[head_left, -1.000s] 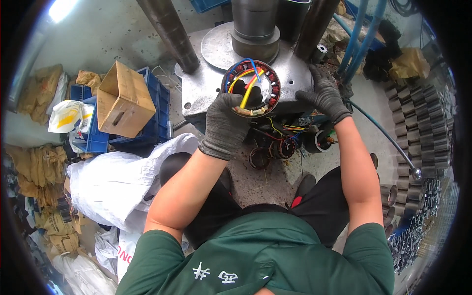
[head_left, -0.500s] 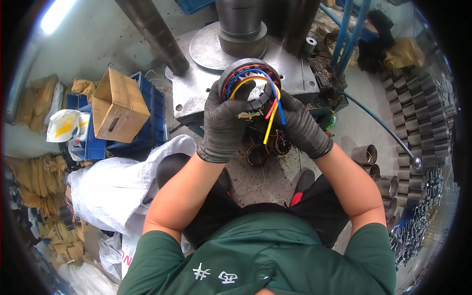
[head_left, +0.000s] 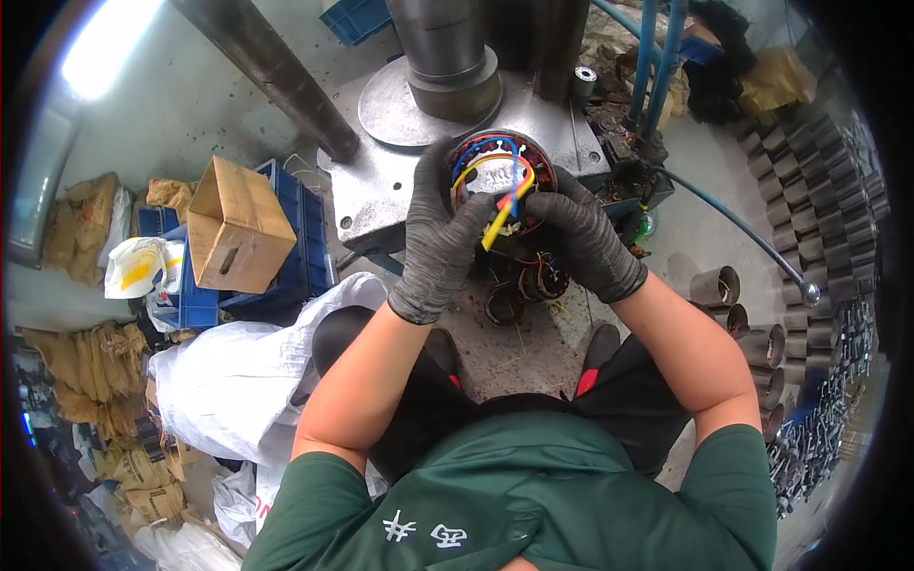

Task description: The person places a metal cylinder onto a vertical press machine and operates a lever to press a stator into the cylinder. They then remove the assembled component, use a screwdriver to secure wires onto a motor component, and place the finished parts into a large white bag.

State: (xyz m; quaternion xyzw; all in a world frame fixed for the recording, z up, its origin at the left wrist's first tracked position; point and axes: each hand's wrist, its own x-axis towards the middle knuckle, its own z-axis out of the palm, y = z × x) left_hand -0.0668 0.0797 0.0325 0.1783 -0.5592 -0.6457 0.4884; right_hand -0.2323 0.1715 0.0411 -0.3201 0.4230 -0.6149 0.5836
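Both my hands wear dark grey knitted gloves. Between them is a motor stator [head_left: 544, 160], a dark ring with reddish windings inside, held over the near edge of the metal press bed [head_left: 381, 181]. My left hand [head_left: 441, 233] is closed around its left side, the thumb at the near rim. The right side is gripped by my right hand [head_left: 583, 236], its thumb beside the wires. Blue, yellow and red lead wires [head_left: 495, 228] arch across the opening, their ends hanging toward me between my thumbs. Fingers behind the ring are hidden.
Behind the bed rises a thick press column [head_left: 443, 43] on a round plate. More wound stators [head_left: 504, 304] lie on the floor between my feet. A cardboard box [head_left: 238, 228] and blue crates [head_left: 305, 224] stand left, above a white sack [head_left: 233, 381]. Metal cylinders [head_left: 809, 219] are stacked right.
The stator has moved slightly right and down and turned to face up more. My right thumb has come in to the wire ends, which now bunch closer together. The view has shifted slightly.
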